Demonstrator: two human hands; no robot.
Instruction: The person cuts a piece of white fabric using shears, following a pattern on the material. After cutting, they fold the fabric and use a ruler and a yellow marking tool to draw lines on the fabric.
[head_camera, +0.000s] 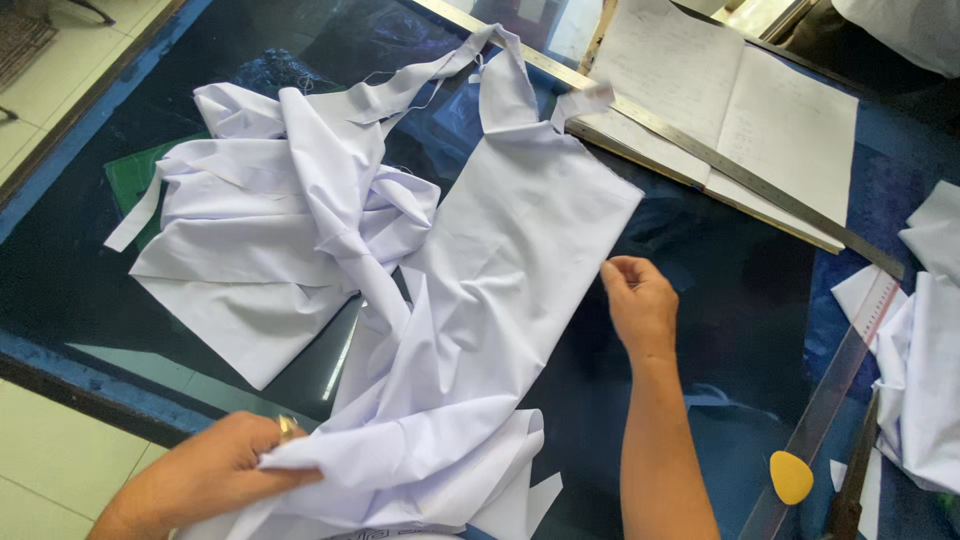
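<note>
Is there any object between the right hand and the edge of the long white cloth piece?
Nothing visible does. The right hand sits beside the right edge of the long white cloth piece, with only bare dark table near it. The left hand already grips the cloth's lower end.

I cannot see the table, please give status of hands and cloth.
Left hand grips white cloth at near end. Right hand pinches its right edge. Metal ruler lies beyond, apart.

2 bare forearms show, with no sleeves in view. The left hand (215, 470) wears 1 gold-coloured ring; the right hand (640, 305) wears nothing.
</note>
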